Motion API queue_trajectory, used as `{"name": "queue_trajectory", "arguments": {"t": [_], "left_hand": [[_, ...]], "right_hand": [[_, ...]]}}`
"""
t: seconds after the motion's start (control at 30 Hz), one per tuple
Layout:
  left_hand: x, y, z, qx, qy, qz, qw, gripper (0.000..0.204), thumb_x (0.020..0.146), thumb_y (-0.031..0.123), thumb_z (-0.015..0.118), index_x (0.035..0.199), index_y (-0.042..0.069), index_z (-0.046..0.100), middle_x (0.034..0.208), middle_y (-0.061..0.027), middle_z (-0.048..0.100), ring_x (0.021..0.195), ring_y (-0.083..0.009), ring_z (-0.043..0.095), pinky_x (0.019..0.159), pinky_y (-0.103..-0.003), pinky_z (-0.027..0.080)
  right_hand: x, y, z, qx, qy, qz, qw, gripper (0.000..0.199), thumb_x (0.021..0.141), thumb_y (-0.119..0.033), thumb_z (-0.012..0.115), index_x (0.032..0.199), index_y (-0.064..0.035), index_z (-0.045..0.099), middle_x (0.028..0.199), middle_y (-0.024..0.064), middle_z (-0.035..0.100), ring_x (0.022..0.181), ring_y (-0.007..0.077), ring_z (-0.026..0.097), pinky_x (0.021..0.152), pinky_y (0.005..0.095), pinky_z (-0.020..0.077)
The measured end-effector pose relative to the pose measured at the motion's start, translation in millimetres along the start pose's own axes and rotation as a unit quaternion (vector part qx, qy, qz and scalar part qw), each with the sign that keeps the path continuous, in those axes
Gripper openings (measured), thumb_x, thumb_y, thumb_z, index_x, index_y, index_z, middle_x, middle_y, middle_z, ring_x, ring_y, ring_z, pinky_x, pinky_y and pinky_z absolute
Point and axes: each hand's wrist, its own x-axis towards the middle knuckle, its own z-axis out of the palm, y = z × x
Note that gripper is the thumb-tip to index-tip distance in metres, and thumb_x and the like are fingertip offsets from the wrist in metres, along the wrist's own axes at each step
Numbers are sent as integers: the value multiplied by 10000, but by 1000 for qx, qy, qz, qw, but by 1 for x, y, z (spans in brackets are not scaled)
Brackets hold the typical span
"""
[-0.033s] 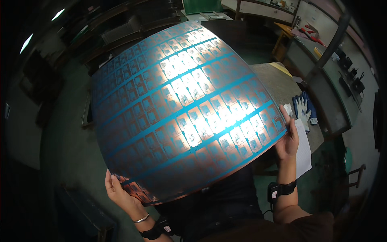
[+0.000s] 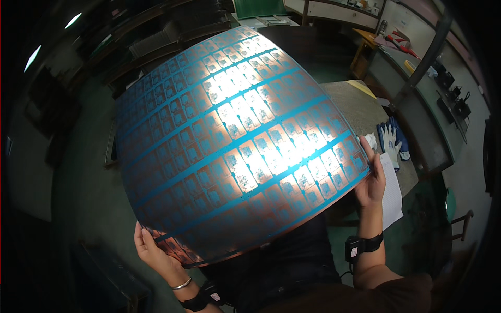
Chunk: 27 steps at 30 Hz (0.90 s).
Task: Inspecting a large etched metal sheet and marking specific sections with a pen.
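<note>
Dim workshop with a grey table (image 2: 360, 104) behind, big blue circuit panel (image 2: 235, 141) being held up tilted, left hand (image 2: 151, 250) gripping its bottom corner, right hand (image 2: 371, 180) clamping its right edge, gloves (image 2: 392, 141) lying nearby

**Large panel fills the space ahead; open room only at its edges**

Most of the reach ahead is blocked by a large blue-patterned sheet (image 2: 235, 141), gripped at its lower corner by the left hand (image 2: 154, 253) and at its right edge by the right hand (image 2: 371, 180). Passage to the right is narrowed by a grey table (image 2: 360, 112), on which a pair of blue-and-white gloves (image 2: 391, 141) and a white paper (image 2: 391, 195) lie. Bare green floor (image 2: 88, 193) is seen left of the sheet, bounded farther out by dark shelving (image 2: 156, 36).
</note>
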Motion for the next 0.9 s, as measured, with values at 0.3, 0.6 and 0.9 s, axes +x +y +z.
{"name": "queue_trajectory", "arguments": {"t": [0.3,0.6,0.9], "left_hand": [[10,-5,-21,41,34,16,998,249,946,99,495,1159,-12,562,822,-12,567,689,-68,541,612,-209,470],[7,-3,-22,49,56,14,997,260,938,99,505,1165,-12,566,870,-23,589,697,-74,533,624,-213,459],[11,-2,-36,76,60,22,995,290,965,145,459,1192,-17,538,1051,-48,585,914,-107,568,793,-241,477]], "right_hand": [[-7,-1,12,-9,-48,-5,999,521,996,-315,305,1340,70,372,1336,237,443,1226,296,466,1026,404,382],[-12,-2,18,-32,-82,5,996,506,990,-303,339,1311,82,404,1284,248,487,1178,289,513,988,386,421],[-10,2,21,-70,-49,13,996,497,977,-278,391,1342,58,373,1067,213,618,960,226,622,815,304,495]]}}
